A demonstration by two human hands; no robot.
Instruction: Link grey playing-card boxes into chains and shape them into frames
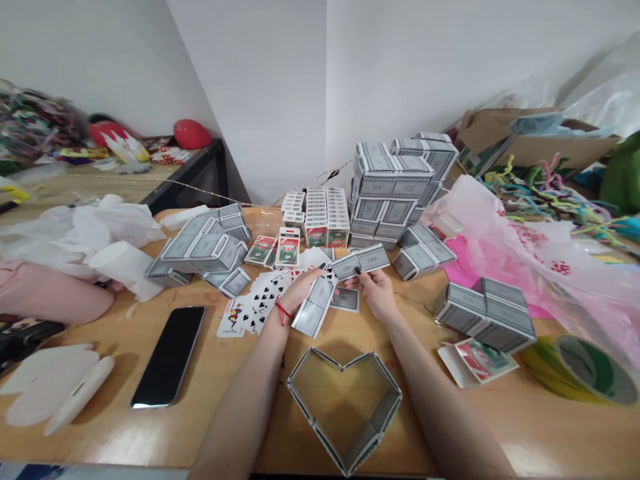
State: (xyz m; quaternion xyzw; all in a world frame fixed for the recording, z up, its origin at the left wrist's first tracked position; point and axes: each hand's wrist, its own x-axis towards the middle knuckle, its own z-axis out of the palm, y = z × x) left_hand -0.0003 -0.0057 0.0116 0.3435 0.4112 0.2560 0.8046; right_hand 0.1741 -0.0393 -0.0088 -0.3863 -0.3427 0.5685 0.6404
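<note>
My left hand [301, 288], with a red string at the wrist, is closed on playing cards; one grey-backed playing card [313, 308] slants down beside its fingers. My right hand [378, 292] pinches a strip of grey-backed playing cards [367, 259] that runs across between both hands. Whether the strip and the slanted card are joined is hidden by my fingers. Under my hands lie fanned face-up cards [265, 293] and a face-down card [346, 300]. Between my forearms stands a heart-shaped frame [379, 437] folded from cards.
Grey card blocks are stacked in a tall tower [385, 193], with more card blocks at left [200, 243] and right [487, 313]. Boxed card decks [316, 217] stand behind. A phone [170, 357] lies left; an opened card box [483, 363] and tape roll [550, 370] lie right.
</note>
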